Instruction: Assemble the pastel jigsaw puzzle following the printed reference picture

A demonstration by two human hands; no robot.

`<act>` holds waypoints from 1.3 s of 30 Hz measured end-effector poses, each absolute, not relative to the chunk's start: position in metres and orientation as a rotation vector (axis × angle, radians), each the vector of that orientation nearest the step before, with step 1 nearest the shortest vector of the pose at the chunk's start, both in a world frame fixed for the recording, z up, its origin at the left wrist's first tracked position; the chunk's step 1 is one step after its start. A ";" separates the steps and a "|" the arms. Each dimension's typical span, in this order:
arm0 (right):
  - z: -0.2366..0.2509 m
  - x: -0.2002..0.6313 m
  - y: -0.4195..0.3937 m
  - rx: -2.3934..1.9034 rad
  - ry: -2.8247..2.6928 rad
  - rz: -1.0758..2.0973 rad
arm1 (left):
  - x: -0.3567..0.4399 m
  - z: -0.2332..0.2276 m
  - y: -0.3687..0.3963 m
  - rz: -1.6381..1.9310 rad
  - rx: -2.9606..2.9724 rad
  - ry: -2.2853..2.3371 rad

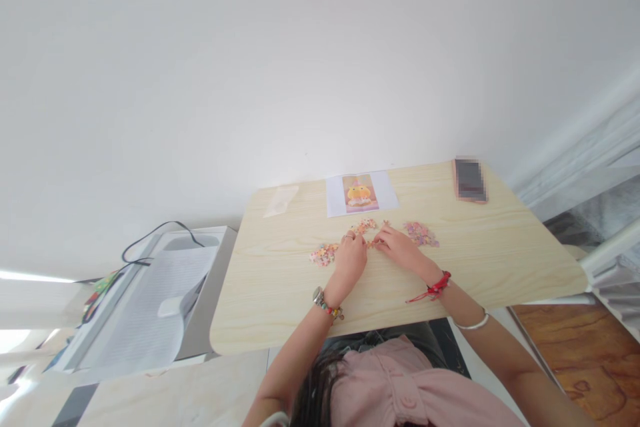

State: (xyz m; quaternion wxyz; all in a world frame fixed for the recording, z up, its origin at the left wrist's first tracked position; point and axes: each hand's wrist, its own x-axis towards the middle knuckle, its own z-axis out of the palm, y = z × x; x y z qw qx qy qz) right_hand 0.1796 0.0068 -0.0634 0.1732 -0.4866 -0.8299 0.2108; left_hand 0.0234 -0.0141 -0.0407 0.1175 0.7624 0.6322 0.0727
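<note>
Both my hands rest on a light wooden table (280, 307), meeting at a small cluster of pink and orange puzzle pieces (367, 226). My left hand (350, 259) and my right hand (399, 247) have their fingertips pinched on small pieces between them; what exactly each finger holds is too small to tell. A loose pile of pieces (324, 254) lies left of my left hand, and another pile (421, 234) lies right of my right hand. A reference picture sheet (361, 193) with an orange figure lies just beyond the pieces.
A phone (469, 180) lies at the table's far right. A small clear bag (281, 201) lies at the far left. A white appliance (150, 300) with a black cable stands left of the table. A white wall is directly behind; a bed frame is to the right.
</note>
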 end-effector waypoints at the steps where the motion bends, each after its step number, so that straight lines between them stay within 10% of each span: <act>1: -0.065 0.178 0.005 -1.401 -2.353 0.591 | 0.024 -0.042 -0.015 0.199 2.238 1.868; 28: -0.045 0.259 -0.019 -1.680 -2.249 0.233 | 0.101 -0.032 0.006 0.343 2.608 1.406; 39: -0.041 0.133 0.001 -1.193 -2.488 0.422 | -0.024 -0.025 -0.031 0.368 2.316 1.891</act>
